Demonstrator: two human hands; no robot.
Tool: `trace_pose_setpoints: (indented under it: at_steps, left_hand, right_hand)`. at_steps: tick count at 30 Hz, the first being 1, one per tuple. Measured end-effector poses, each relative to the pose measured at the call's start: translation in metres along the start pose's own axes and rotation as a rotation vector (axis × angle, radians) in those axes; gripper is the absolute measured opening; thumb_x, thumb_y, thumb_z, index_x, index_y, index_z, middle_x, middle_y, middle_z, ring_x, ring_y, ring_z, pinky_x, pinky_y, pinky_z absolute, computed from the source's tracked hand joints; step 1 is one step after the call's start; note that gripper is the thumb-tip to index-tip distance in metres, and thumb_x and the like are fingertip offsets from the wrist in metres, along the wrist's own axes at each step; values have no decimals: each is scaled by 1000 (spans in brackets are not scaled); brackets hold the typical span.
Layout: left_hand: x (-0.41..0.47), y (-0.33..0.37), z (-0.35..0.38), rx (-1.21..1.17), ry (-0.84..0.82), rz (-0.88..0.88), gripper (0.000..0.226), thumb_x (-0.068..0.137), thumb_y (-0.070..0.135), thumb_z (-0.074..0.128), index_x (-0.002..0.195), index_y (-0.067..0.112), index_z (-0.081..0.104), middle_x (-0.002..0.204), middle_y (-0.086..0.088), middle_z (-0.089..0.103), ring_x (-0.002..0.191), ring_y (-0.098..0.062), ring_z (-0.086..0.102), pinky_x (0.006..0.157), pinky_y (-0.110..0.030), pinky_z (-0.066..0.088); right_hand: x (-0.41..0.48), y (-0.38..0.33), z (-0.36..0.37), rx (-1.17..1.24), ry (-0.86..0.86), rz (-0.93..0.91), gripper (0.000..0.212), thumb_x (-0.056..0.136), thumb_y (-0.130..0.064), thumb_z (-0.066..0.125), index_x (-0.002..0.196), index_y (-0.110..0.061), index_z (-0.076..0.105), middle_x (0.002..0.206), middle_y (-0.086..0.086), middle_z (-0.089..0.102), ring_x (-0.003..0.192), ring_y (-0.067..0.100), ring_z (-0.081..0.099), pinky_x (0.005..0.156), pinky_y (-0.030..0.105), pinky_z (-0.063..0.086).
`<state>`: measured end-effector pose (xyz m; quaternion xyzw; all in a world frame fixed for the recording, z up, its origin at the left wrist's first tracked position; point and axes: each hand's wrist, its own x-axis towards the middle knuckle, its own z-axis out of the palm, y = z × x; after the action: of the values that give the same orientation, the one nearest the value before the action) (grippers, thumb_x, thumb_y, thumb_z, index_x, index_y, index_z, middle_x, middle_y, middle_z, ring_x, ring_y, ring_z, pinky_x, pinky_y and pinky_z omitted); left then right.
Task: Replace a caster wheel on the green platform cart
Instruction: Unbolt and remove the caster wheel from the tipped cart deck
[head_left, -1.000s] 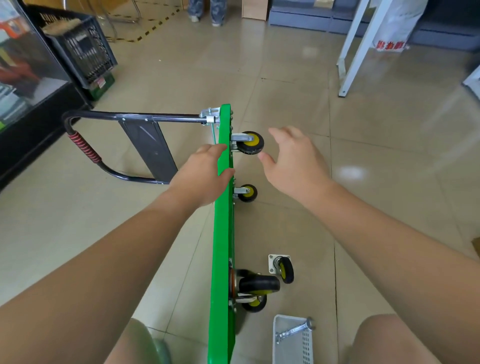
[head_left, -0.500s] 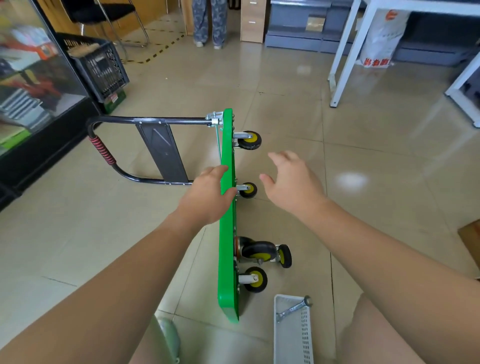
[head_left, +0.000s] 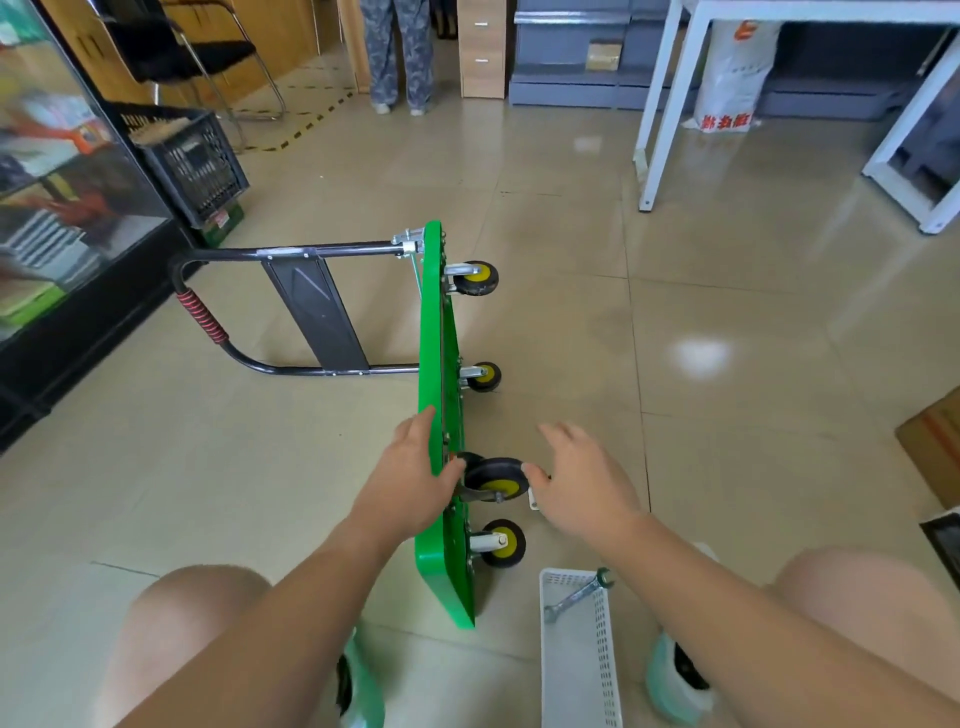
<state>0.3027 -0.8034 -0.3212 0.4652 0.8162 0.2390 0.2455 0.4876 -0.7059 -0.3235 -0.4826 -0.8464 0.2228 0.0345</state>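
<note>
The green platform cart (head_left: 434, 322) stands on its long edge, with its black folding handle (head_left: 306, 306) lying out to the left. Yellow-hubbed caster wheels stick out to the right: two far ones (head_left: 475, 278) and two near ones (head_left: 497, 480). My left hand (head_left: 410, 483) grips the platform's upper edge beside the near upper wheel. My right hand (head_left: 579, 478) hovers with fingers spread, its thumb touching that wheel's tyre. It covers a loose caster on the floor, of which only a white plate corner (head_left: 533, 502) shows.
A white slotted basket (head_left: 579, 670) holding a wrench (head_left: 575, 598) lies between my knees. A black crate (head_left: 192, 156) and a glass cabinet (head_left: 62, 208) stand at the left, white table legs (head_left: 660, 130) at the back right, a cardboard box (head_left: 932, 447) at the right. A person stands far back.
Both hands slid along the cart toward me, from the far wheels to the near ones. My right hand dropped over the loose caster and its thumb reached the near upper wheel.
</note>
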Motion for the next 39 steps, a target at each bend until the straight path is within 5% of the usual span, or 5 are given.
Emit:
trace_pose_setpoints:
  at_steps: [15,22,27,30,39]
  left_hand:
    - [1,-28,22,-95,21,-53,76,97,26,68,160,14,27,157,-8,41,141,-23,42,113,-25,29]
    - [22,-28,26,-148,46,6,56,104,22,58,155,20,34,143,7,45,125,-4,41,107,-21,30]
    - [17,-29,37,-164,49,-31,70,108,27,49,165,20,9,165,5,26,130,13,19,110,-9,13]
    - [16,-31,39,-194,73,-77,72,107,30,50,166,23,10,166,10,24,138,9,22,114,-14,15]
    - [16,-35,43,-250,91,-155,77,103,26,59,163,39,14,158,22,35,140,0,40,113,-21,29]
  right_hand:
    - [-9,72,79,156,-123,253,39,94,-32,55,133,-27,56,121,5,60,103,24,59,87,36,53]
    - [-12,112,135,205,-235,428,51,98,-27,57,147,-14,48,136,10,59,123,27,57,95,29,46]
    - [-12,140,177,257,-284,563,12,96,-21,55,99,-13,63,93,4,62,88,24,59,68,26,43]
    - [-9,151,198,264,-334,649,30,97,-18,53,68,-18,45,76,-1,51,89,26,61,64,29,36]
    - [16,201,287,653,-337,1059,28,84,-31,66,67,-18,48,73,6,56,73,26,57,71,35,52]
